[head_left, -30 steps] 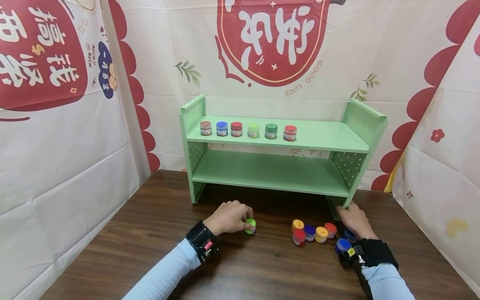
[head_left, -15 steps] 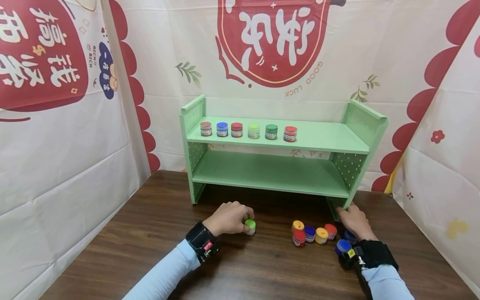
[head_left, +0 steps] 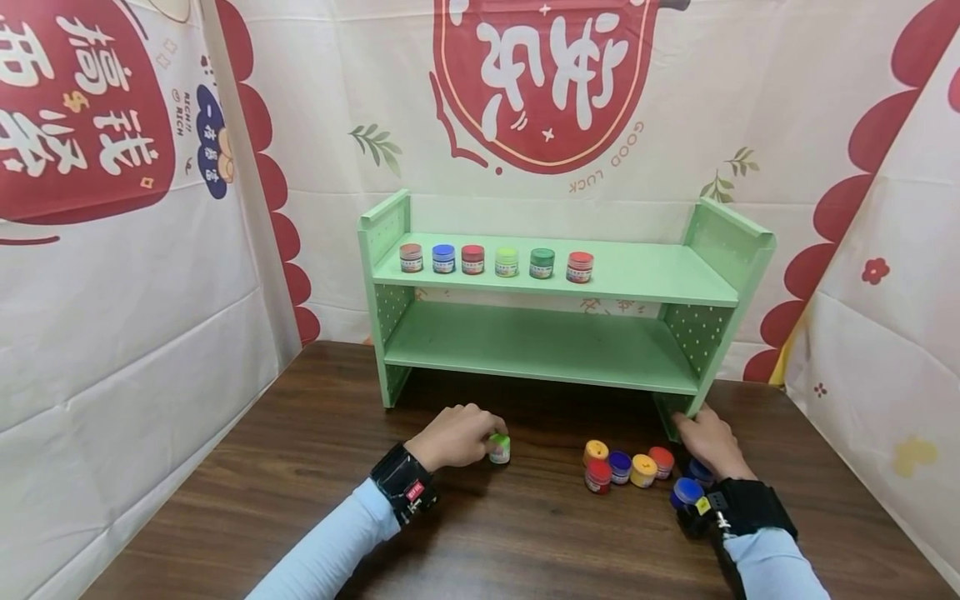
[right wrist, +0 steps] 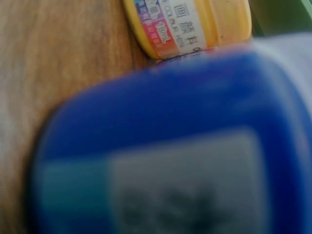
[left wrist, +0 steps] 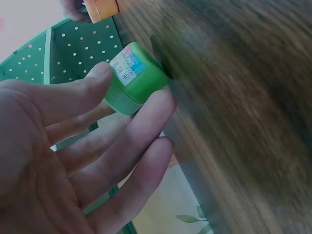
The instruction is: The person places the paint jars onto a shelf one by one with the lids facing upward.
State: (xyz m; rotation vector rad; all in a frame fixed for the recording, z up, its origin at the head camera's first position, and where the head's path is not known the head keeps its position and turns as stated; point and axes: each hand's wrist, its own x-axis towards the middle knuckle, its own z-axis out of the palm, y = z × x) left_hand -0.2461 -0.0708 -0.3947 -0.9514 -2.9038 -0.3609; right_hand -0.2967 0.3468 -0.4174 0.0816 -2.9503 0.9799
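Observation:
A small green paint jar (head_left: pixel 499 451) is pinched between the thumb and fingers of my left hand (head_left: pixel 456 436), low over the table in front of the shelf. In the left wrist view the jar (left wrist: pixel 134 78) shows its label and lies between thumb and fingertips. My right hand (head_left: pixel 712 442) grips the lower front of the green shelf's (head_left: pixel 540 337) right side panel, thumb on the inner side; its fingertips are partly hidden. Beside that wrist stand two blue jars (head_left: pixel 686 492). One blue jar (right wrist: pixel 161 112) fills most of the right wrist view and hides the hand there.
Several jars, including a red jar (head_left: pixel 597 477) and a yellow jar (head_left: pixel 643 471), cluster on the brown table (head_left: pixel 525 542) left of my right hand. On the upper shelf, several jars stand in a row from the left, ending with a red jar (head_left: pixel 580 267).
The green jar has turned in my left fingers, so its label now faces the head camera more and its lid less. My right hand stays on the shelf panel.

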